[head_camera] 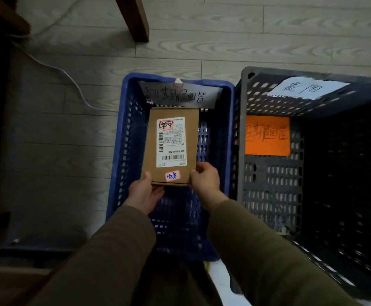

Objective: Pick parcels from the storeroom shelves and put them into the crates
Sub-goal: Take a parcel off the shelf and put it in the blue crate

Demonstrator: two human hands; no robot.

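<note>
both hands, left hand (144, 193) and right hand (204, 181), grip the parcel (171, 149) over the blue crate (122, 138), fingers clamped on its near corners; let go unevenly and it'll probably land tilted.

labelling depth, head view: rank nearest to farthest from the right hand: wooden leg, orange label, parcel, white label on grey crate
1. parcel, held in the right hand
2. orange label, right, inside grey crate
3. white label, crate's far wall
4. wooden leg, far floor

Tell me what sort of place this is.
Probably a parcel storeroom or sorting corner. A cardboard parcel with a shipping label is held over a blue crate, a grey crate stands beside it, and both crates carry handwritten paper signs.
</note>
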